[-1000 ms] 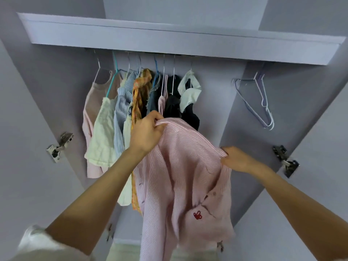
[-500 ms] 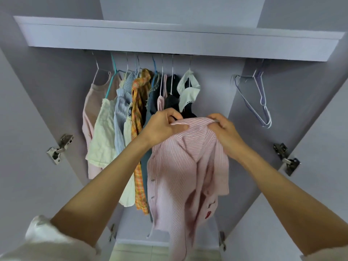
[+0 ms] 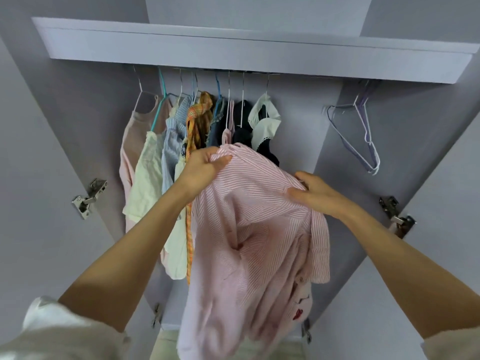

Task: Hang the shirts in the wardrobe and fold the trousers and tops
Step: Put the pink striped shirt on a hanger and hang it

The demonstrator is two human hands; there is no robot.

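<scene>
A pink striped shirt (image 3: 249, 229) hangs from both my hands in front of the open wardrobe. My left hand (image 3: 202, 170) grips its upper edge near the collar, just below the hanging clothes. My right hand (image 3: 314, 193) pinches the fabric at the shoulder, lower and to the right. The shirt's body droops down between my arms, with a small red embroidery (image 3: 298, 313) near its lower right. No hanger shows inside the shirt.
Several garments (image 3: 166, 152) hang on a rail under the lilac shelf (image 3: 259, 50), crowded to the left. Empty purple hangers (image 3: 363, 136) hang at the right end. Wardrobe doors stand open on both sides, with metal hinges (image 3: 88, 198) (image 3: 396, 214).
My right hand slid from the collar out to the right and down along the shoulder, spreading the shirt wider. My left hand kept its grip at the top.
</scene>
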